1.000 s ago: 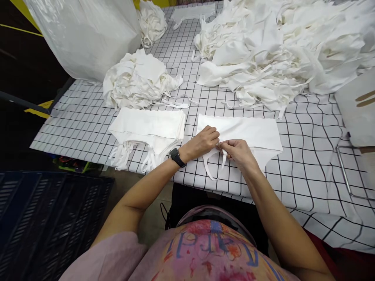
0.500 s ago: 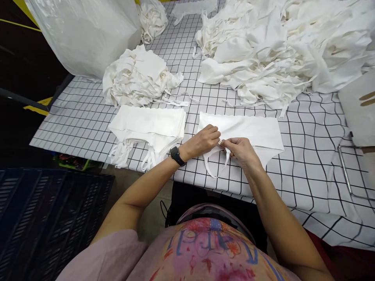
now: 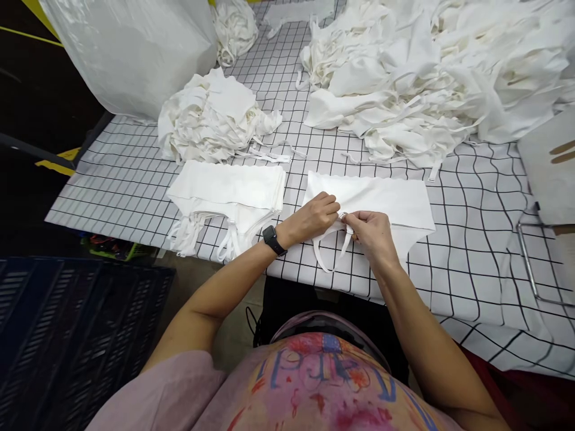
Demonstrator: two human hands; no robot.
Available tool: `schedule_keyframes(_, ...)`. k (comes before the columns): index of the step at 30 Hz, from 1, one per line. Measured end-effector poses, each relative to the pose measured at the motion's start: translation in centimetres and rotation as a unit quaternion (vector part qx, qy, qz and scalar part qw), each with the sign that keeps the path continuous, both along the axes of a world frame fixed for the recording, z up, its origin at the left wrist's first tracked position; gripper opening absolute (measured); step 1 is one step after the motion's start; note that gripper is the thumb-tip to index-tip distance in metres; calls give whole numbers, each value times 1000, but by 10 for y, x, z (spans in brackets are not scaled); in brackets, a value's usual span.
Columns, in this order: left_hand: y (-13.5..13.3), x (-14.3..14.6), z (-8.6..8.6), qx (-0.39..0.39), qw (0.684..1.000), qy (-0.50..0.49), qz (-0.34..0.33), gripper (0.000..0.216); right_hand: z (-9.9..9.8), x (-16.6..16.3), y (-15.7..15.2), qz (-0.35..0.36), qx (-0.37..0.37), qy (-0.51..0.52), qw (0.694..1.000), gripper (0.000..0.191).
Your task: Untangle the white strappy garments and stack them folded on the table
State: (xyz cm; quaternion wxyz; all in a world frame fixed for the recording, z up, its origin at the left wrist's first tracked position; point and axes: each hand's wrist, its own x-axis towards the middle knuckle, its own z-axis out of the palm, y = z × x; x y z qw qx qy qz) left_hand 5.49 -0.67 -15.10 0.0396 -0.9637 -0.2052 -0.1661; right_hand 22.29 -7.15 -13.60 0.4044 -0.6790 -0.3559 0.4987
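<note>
A white strapped garment [image 3: 381, 194] with a scalloped top edge lies flat in front of me. My right hand [image 3: 371, 230] pinches its thin shoulder strap [image 3: 345, 246] near a small clip or ring at the garment's edge. Close beside it, my left hand [image 3: 317, 215] is closed with the fingertips at the same spot on the garment; what exactly lies between them is hidden. The strap hangs in a loop toward the table's front edge. To the left sits a neat stack of similar folded white garments [image 3: 224, 185], their straps hanging toward the front.
A crumpled pile of white garments [image 3: 211, 117] lies behind the stack, and a larger heap [image 3: 404, 78] spreads across the back right. A big white plastic bag [image 3: 135, 54] stands at back left. At right is a white box [image 3: 548, 173]; dark blue crates [image 3: 76, 335] stand below left.
Both hands stay at the strap's end with almost no movement. My left hand has shifted very slightly to the right.
</note>
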Motion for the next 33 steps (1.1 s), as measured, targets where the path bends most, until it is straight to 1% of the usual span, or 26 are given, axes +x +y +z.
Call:
schedule_keyframes(5, 0, 1, -4, 26, 999, -12, 41, 37, -5, -5, -5, -23, -1, 85, 996, 19)
schedule_keyframes(7, -1, 0, -5, 29, 998, -1, 50, 36, -5, -10, -10, -14, -12, 101, 995, 22)
schedule_keyframes(10, -4, -4, -6, 26, 997, 26, 68, 33, -3, -15, -22, 50, -37, 97, 993, 25)
schedule_keyframes(13, -9, -12, -5, 11, 994, 32, 103, 27, 5, -10, -36, 123, -54, 78, 988, 28)
schedule_keyframes(14, -10, -15, -4, 3, 992, 31, 119, 27, 8, -4, -40, 129, -53, 63, 988, 30)
schedule_keyframes(15, -11, -18, -3, -6, 990, 29, 135, 28, 11, 5, -42, 119, -42, 38, 991, 31)
schedule_keyframes(16, -12, -21, -2, -16, 988, 28, 151, 29, 13, 16, -43, 93, -21, 1, 995, 31)
schedule_keyframes(18, -13, -26, 1, -43, 982, 25, 181, 30, 15, 43, -41, 11, 41, -100, 994, 29)
schedule_keyframes(20, -13, -28, 2, -67, 976, 15, 206, 30, 13, 72, -32, -76, 102, -220, 967, 25)
schedule_keyframes(21, -13, -29, 2, -75, 973, 8, 217, 31, 9, 86, -26, -108, 121, -277, 947, 23)
schedule_keyframes(22, -13, -29, 2, -79, 970, 0, 228, 31, 5, 99, -20, -122, 131, -327, 928, 22)
schedule_keyframes(24, -13, -29, 1, -80, 966, -8, 245, 33, -5, 119, -9, -103, 121, -392, 906, 28)
schedule_keyframes(27, -13, -28, 0, -83, 960, 8, 268, 35, -18, 136, 2, -61, 91, -424, 899, 40)
schedule_keyframes(30, -13, -31, 3, -104, 949, 33, 297, 38, -24, 142, 4, -57, 86, -431, 896, 37)
schedule_keyframes(33, -11, -36, 10, -157, 940, 28, 303, 36, -25, 147, 5, -59, 81, -428, 898, 33)
